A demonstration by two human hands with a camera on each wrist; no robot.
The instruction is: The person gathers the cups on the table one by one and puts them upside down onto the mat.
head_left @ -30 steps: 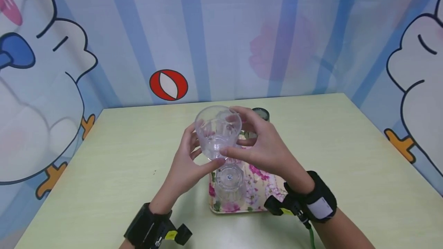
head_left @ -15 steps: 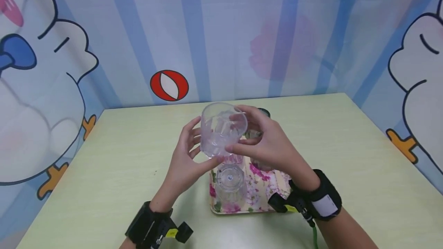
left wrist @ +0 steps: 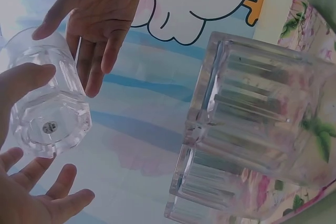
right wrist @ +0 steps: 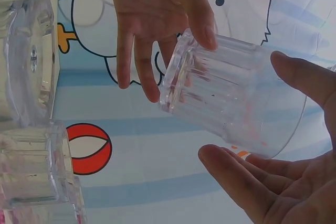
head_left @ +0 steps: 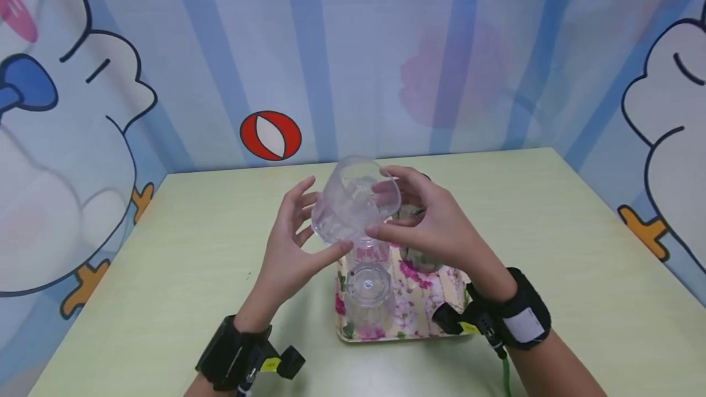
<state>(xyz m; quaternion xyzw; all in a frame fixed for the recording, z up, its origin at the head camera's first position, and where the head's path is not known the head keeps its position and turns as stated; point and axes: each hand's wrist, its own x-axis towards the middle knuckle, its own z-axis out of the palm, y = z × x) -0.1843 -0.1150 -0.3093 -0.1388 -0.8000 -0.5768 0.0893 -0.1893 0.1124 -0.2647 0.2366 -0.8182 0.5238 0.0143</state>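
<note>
A clear faceted drinking glass (head_left: 344,210) is held tilted above the tray, its mouth toward the right hand and its thick base toward the left. My right hand (head_left: 436,219) holds it near the rim, thumb in front and fingers behind. My left hand (head_left: 292,250) has its thumb and fingers around the base, fingers spread. In the left wrist view a small round sticker (left wrist: 50,127) shows on the base. Below, another clear glass (head_left: 368,290) stands upside down on a floral tray (head_left: 421,326), with a further glass (head_left: 369,253) behind it, partly hidden.
A glass jar-like container (head_left: 421,259) stands on the tray, mostly hidden behind my right hand. The pale table (head_left: 220,231) reaches back to a blue striped cartoon backdrop (head_left: 375,66). Camera straps (head_left: 518,311) circle both wrists.
The glass has tipped from mouth toward me to its side, its mouth turning right and its base swinging left. My right hand has shifted slightly right; the tray glasses stay put.
</note>
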